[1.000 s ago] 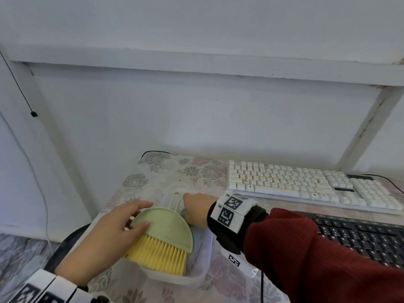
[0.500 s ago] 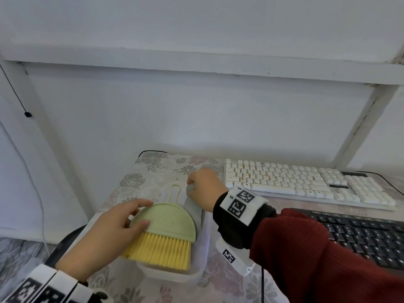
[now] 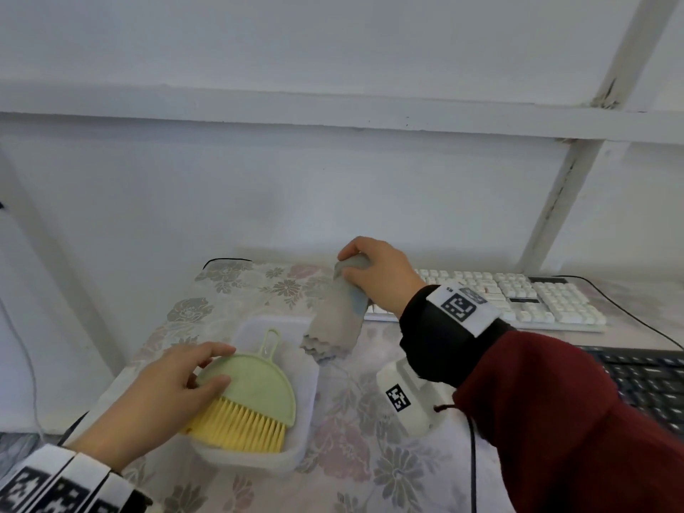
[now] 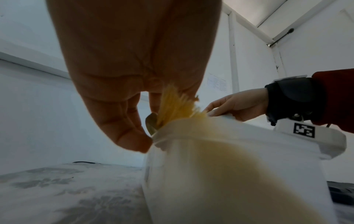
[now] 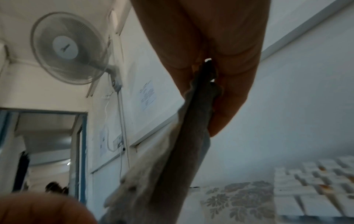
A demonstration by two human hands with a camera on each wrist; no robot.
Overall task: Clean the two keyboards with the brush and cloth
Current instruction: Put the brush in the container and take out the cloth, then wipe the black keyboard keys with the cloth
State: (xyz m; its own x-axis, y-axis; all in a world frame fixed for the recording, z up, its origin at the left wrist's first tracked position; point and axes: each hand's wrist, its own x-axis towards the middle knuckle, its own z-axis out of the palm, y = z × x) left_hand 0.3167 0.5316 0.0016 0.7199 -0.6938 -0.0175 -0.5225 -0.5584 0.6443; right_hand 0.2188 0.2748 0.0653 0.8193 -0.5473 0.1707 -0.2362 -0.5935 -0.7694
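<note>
A green brush [image 3: 255,386] with yellow bristles [image 4: 178,106] lies in a translucent white tub [image 3: 303,431] at the front left of the table. My left hand [image 3: 166,390] grips the brush's curved back between thumb and fingers. My right hand [image 3: 374,275] pinches a grey cloth [image 3: 333,323] by its top, and the cloth [image 5: 172,159] hangs down above the tub's far right corner. A white keyboard [image 3: 518,294] lies at the back right, a black keyboard [image 3: 644,383] nearer on the right, partly hidden by my red sleeve.
The table carries a floral cover [image 3: 370,457] and stands against a white wall. Black cables [image 3: 629,312] run off the right side and along the back left corner. A wall fan [image 5: 67,47] hangs high in the right wrist view.
My right hand has lifted the grey cloth out of the tub and carried it up and to the right toward the white keyboard. My left hand has stayed on the brush.
</note>
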